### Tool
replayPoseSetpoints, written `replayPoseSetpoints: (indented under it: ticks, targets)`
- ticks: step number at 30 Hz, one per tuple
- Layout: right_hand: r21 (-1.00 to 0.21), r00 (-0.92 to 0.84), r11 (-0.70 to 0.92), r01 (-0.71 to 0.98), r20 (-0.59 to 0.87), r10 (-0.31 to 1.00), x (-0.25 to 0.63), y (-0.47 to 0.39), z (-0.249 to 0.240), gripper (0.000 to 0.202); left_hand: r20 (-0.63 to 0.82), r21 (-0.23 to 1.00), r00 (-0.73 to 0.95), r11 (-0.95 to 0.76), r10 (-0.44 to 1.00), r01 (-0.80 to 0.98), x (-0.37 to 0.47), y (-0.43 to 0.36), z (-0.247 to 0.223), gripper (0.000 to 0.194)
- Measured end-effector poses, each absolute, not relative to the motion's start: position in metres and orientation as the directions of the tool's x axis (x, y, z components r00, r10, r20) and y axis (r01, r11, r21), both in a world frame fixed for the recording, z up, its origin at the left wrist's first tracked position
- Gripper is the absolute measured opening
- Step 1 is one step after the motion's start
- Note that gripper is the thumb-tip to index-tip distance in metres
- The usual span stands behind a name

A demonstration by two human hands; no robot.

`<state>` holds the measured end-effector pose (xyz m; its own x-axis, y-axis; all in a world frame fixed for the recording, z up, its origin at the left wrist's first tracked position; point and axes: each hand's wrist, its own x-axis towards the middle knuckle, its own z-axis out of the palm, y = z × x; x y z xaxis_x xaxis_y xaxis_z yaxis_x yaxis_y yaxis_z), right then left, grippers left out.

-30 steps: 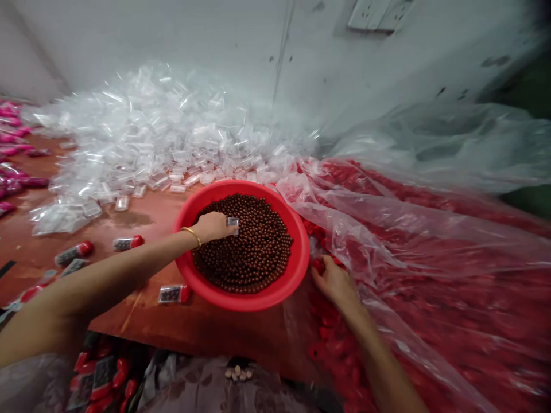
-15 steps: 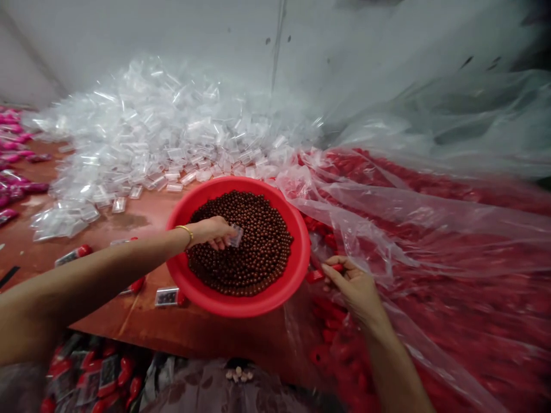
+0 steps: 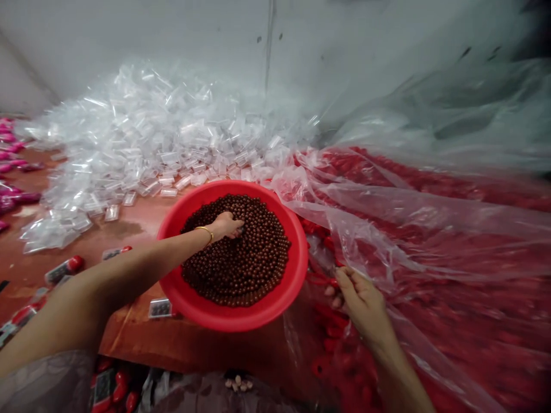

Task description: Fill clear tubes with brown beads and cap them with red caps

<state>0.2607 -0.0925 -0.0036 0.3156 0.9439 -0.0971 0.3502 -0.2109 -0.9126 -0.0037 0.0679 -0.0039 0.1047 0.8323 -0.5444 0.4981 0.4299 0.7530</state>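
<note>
My left hand (image 3: 228, 226), with a gold bangle at the wrist, reaches into the red basin (image 3: 232, 321). Its fingers are closed at the surface of the small brown balls (image 3: 258, 252) that fill the basin. The small clear plastic box in those fingers is now mostly hidden by them and the balls. Right of the basin, my right hand (image 3: 359, 295) has its thumb and fingers pinched on a red plastic piece (image 3: 338, 264), little of which shows. Loose red pieces (image 3: 331, 330) under clear film lie around that hand.
Clear plastic boxes (image 3: 142, 137) are heaped along the wall behind the basin. Clear sheeting (image 3: 379, 201) covers a large red pile on the right. Filled boxes with red ends (image 3: 64, 269) lie at left; more (image 3: 114, 384) sit below the table edge. Pink pieces (image 3: 11, 149) lie far left.
My left hand has moved slightly deeper among the balls, hiding the clear box. My right hand has shifted a little down and right, its red piece now less visible. The view has shifted slightly.
</note>
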Motion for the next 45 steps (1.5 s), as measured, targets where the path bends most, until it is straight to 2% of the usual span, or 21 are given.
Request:
replayPoseSetpoints:
  ticks: [3,5,9,14,18,23,31,39,45]
  targets:
    - [-0.956,0.322,-0.224,0.192,-0.154,0.934,0.263,-0.098,0.002,0.053,-0.473,0.828,0.166,0.372,0.865,0.420,-0.008,0.063,-0.004,0.009]
    - [-0.973,0.311,-0.198,0.120,-0.152,0.938,0.262,-0.100,0.008,0.054,-0.368,0.900,0.250,0.275,0.895,0.338,-0.016,0.056,0.001,0.011]
    - [-0.984,0.189,-0.134,0.115,-0.111,0.976,0.254,-0.099,0.024,0.044,-0.165,0.986,0.415,0.135,0.895,0.100,-0.032,0.038,0.017,0.019]
    - [-0.987,0.036,0.019,0.158,0.025,0.999,0.218,-0.084,0.046,0.038,-0.080,0.972,0.505,0.180,0.859,-0.151,-0.042,0.011,0.039,0.038]
    - [-0.980,-0.031,0.118,0.160,0.114,0.993,0.181,-0.068,0.058,0.030,-0.150,0.912,0.491,0.312,0.858,-0.267,-0.042,-0.008,0.047,0.032]
    - [-0.990,-0.060,0.093,0.103,0.087,0.994,0.156,-0.055,0.054,0.030,-0.233,0.875,0.481,0.398,0.845,-0.276,-0.046,-0.019,0.043,0.029]
    - [-1.000,-0.056,-0.014,-0.008,-0.014,0.998,0.150,-0.044,0.042,0.039,-0.147,0.916,0.484,0.303,0.863,-0.262,-0.045,-0.014,0.040,0.025]
    - [-0.999,-0.039,-0.035,-0.039,-0.033,0.999,0.147,-0.038,0.038,0.039,-0.216,0.883,0.442,0.367,0.871,-0.291,-0.046,-0.003,0.037,0.028]
    - [-0.999,-0.044,-0.021,-0.044,-0.019,0.999,0.144,-0.036,0.033,0.038,-0.108,0.956,0.426,0.212,0.898,-0.204,-0.040,-0.010,0.042,0.030]
